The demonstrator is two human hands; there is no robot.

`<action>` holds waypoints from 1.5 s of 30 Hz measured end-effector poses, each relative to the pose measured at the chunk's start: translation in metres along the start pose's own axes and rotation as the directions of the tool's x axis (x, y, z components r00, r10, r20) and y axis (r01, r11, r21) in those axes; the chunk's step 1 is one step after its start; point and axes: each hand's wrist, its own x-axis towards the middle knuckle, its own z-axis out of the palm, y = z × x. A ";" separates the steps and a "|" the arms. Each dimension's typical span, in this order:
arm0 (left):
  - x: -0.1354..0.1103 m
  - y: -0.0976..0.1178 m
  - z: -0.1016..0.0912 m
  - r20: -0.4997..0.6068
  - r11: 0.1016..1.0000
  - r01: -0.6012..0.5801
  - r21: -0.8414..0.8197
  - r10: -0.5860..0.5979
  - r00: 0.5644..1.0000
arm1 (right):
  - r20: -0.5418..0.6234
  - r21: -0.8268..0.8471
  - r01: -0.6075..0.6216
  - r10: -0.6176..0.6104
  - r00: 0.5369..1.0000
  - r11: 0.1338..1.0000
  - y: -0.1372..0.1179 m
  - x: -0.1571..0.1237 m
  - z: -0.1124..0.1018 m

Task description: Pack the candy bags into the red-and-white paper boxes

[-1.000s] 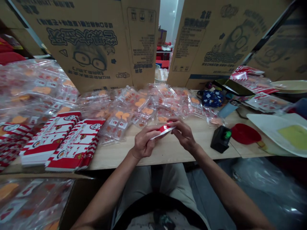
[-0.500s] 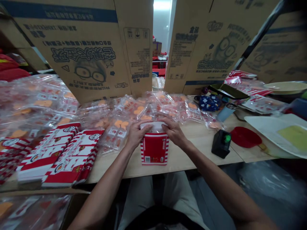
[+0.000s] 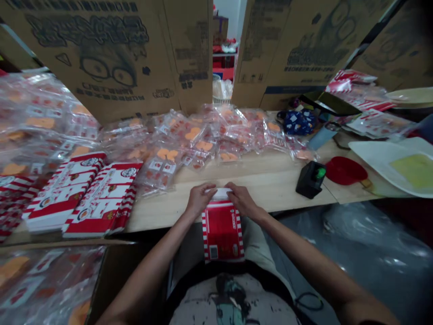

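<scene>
A red carton with striped red-and-white edges and a barcode (image 3: pixel 223 232) hangs between my hands, over my lap at the table's front edge. My left hand (image 3: pixel 202 198) pinches the left end of its white top flap (image 3: pixel 221 194). On the flap's right end, my right hand (image 3: pixel 241 200) is closed in the same way. Flat printed cartons (image 3: pixel 103 198) in the same red and white lie stacked on the table to the left.
Clear plastic packets with orange pieces (image 3: pixel 164 164) cover the back and left of the table (image 3: pixel 270 180). To the right are a black tape dispenser (image 3: pixel 310 179), a red scoop (image 3: pixel 347 170), a white tray (image 3: pixel 379 155) and a blue bottle (image 3: pixel 323 136). Large cardboard boxes (image 3: pixel 135 101) stand behind.
Both hands have brought the red carton down and toward my body, off the tabletop to above my lap. The view has tilted downward.
</scene>
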 end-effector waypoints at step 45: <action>-0.033 -0.004 -0.031 0.532 0.506 0.610 -0.610 -0.308 0.789 | 0.775 0.580 -0.736 0.039 0.630 0.350 0.026 -0.014 -0.045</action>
